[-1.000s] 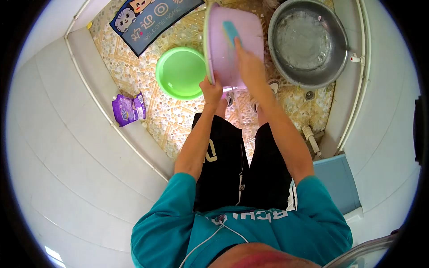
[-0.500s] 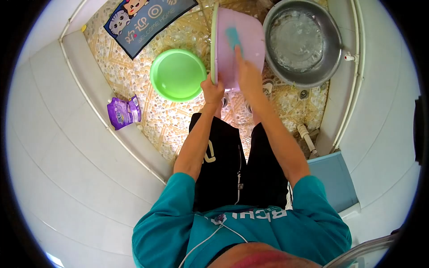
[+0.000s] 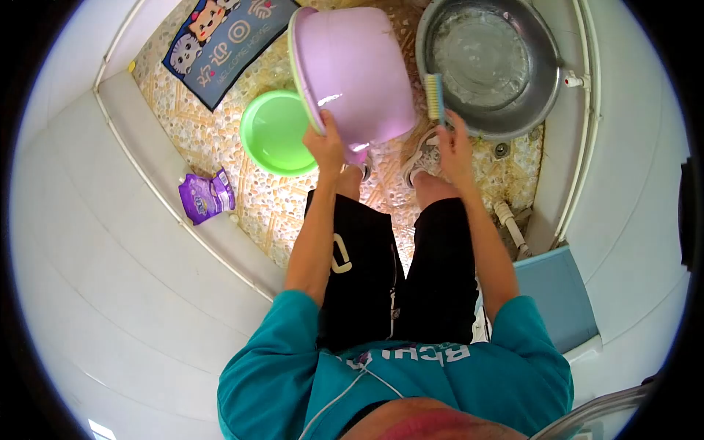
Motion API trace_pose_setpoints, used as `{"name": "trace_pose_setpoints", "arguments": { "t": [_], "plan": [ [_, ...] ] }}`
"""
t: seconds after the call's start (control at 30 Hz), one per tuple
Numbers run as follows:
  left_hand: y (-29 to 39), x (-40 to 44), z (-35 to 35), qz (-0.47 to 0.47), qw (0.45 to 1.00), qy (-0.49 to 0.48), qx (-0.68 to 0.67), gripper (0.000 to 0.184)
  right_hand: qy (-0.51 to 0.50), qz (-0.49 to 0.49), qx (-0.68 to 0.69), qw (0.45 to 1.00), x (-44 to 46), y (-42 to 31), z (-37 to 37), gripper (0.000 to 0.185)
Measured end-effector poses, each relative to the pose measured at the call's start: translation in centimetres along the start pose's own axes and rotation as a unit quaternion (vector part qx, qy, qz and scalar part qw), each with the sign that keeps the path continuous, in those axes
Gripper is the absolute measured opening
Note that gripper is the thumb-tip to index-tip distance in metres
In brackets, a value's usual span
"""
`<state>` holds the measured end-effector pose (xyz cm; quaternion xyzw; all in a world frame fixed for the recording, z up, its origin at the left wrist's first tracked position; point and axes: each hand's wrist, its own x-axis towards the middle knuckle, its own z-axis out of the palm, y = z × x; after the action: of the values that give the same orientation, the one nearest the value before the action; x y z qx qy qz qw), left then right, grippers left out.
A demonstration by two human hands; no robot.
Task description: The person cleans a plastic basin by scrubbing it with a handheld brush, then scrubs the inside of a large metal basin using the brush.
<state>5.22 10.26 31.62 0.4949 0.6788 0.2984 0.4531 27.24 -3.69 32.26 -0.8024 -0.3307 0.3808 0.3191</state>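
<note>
A large pink basin (image 3: pixel 356 73) is tipped on its side, its outer wall and part of its base facing me. My left hand (image 3: pixel 326 150) grips its rim at the lower left. In my right hand (image 3: pixel 456 152) is a scrub brush (image 3: pixel 435 99) with a blue back and pale bristles, which point left. The brush is apart from the pink basin, over the left edge of a grey metal basin (image 3: pixel 546 103). That metal basin holds cloudy, sudsy water. Behind the pink rim, a light green basin (image 3: pixel 275 136) is partly covered on its right.
A grey doormat (image 3: pixel 227 48) with cartoon animals lies at the upper left. Against the left wall stands a purple bag (image 3: pixel 205 196). A floor drain (image 3: pixel 501 149), a white pipe (image 3: pixel 511 226) and a blue box-like surface (image 3: pixel 557 293) are on the right. My shoes (image 3: pixel 424 158) are close below the pink basin.
The pink basin has swung left and turned to show more of its outside. My right hand has moved the brush off its wall, rightward and down toward the metal basin.
</note>
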Motion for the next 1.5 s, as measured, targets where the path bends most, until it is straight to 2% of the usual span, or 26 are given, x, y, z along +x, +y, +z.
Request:
{"name": "trace_pose_setpoints", "arguments": {
  "t": [0.1,0.17,0.2,0.3,0.33,0.4,0.47,0.5,0.57,0.6,0.67,0.7,0.77,0.8,0.83,0.87,0.93,1.07,1.1,1.13,1.17,1.2,1.27,1.33,1.4,1.5],
  "plan": [
    [0.3,0.9,-1.0,0.013,0.999,-0.028,-0.021,0.033,0.001,0.156,0.100,0.983,2.7,5.3,-3.9,0.030],
    [-1.0,2.1,-1.9,0.045,0.998,-0.044,-0.005,0.034,0.007,0.167,0.098,0.981,4.1,8.7,-5.0,0.028],
    [-1.1,2.8,-2.1,0.024,0.998,-0.051,0.032,0.036,0.014,0.174,0.088,0.981,5.1,10.5,-5.3,0.026],
    [-1.7,4.7,-2.7,-0.022,0.998,-0.044,0.043,0.039,0.046,0.151,0.087,0.984,8.5,17.8,-4.3,0.026],
    [-1.8,4.9,-2.8,0.000,0.999,-0.035,0.037,0.039,0.046,0.152,0.095,0.983,9.8,20.8,-3.7,0.026],
    [-1.4,5.6,-2.5,0.033,0.999,0.000,0.034,0.039,0.110,0.014,-0.094,0.989,12.2,26.9,-2.2,0.029],
    [-0.2,6.1,-2.8,0.030,0.999,-0.003,0.041,0.038,0.095,0.101,-0.056,0.989,14.8,29.3,-2.5,0.039],
    [-0.2,6.1,-3.2,0.026,0.999,-0.012,0.034,0.037,0.083,0.101,-0.053,0.990,15.3,30.0,-2.2,0.039],
    [-0.8,6.1,-3.5,0.012,0.999,-0.008,0.040,0.035,0.154,0.219,-0.052,0.962,17.0,31.1,-2.4,0.044],
    [-0.4,6.1,-3.3,0.011,0.999,-0.006,0.042,0.035,0.150,0.214,-0.051,0.964,17.6,32.2,-2.1,0.044],
    [0.7,6.1,-3.0,0.013,0.998,0.001,0.059,0.035,0.192,0.138,-0.248,0.939,17.8,35.8,-1.2,0.042],
    [0.7,6.0,-3.0,0.011,0.998,0.008,0.057,0.035,0.188,0.132,-0.249,0.941,17.8,38.7,-0.1,0.042],
    [0.5,6.4,-3.2,0.029,0.996,0.003,0.082,0.037,0.223,0.082,-0.129,0.963,19.3,43.4,2.5,0.044],
    [-0.1,6.6,-3.5,0.034,0.995,0.016,0.091,0.039,0.224,0.076,-0.126,0.963,20.4,42.1,3.7,0.044],
    [0.0,6.9,-3.6,0.035,0.995,0.018,0.090,0.039,0.173,0.113,0.058,0.977,20.6,39.6,5.6,0.039],
    [0.3,6.8,-3.7,0.021,0.996,0.007,0.085,0.039,0.113,0.150,0.236,0.953,20.1,36.9,7.0,0.035],
    [0.7,6.8,-3.9,-0.002,0.996,-0.017,0.083,0.039,-0.008,0.146,0.250,0.957,20.3,29.9,7.0,0.028],
    [0.1,6.1,-3.8,0.012,0.994,-0.007,0.110,0.038,-0.087,0.004,0.376,0.923,17.6,14.3,5.2,0.037],
    [-0.4,5.8,-4.0,-0.001,0.996,-0.014,0.091,0.037,-0.087,0.007,0.372,0.924,16.0,9.8,3.9,0.037],
    [0.4,5.3,-3.5,0.009,0.995,-0.004,0.098,0.037,-0.093,-0.030,0.293,0.951,14.5,5.2,2.7,0.039],
    [1.1,4.7,-2.9,0.020,0.994,0.004,0.104,0.038,-0.097,-0.066,0.212,0.970,13.4,2.4,1.9,0.043],
    [1.6,4.4,-2.7,0.047,0.996,-0.011,0.075,0.042,-0.095,-0.065,0.208,0.971,12.6,1.2,1.8,0.043],
    [3.1,4.4,-2.9,0.036,0.996,-0.028,0.072,0.044,-0.039,-0.196,0.023,0.980,11.0,-0.5,1.8,0.052],
    [4.1,5.8,-2.0,0.040,0.997,-0.032,0.056,0.043,-0.026,-0.216,0.001,0.976,9.0,-1.1,1.4,0.051],
    [4.7,5.7,-0.9,-0.065,0.989,-0.032,0.131,0.047,-0.023,-0.228,-0.019,0.973,7.9,-2.2,0.7,0.049],
    [4.3,3.6,0.1,-0.054,0.993,0.033,0.096,0.049,-0.034,-0.196,-0.058,0.978,8.8,-4.2,0.3,0.053]
  ]
}}
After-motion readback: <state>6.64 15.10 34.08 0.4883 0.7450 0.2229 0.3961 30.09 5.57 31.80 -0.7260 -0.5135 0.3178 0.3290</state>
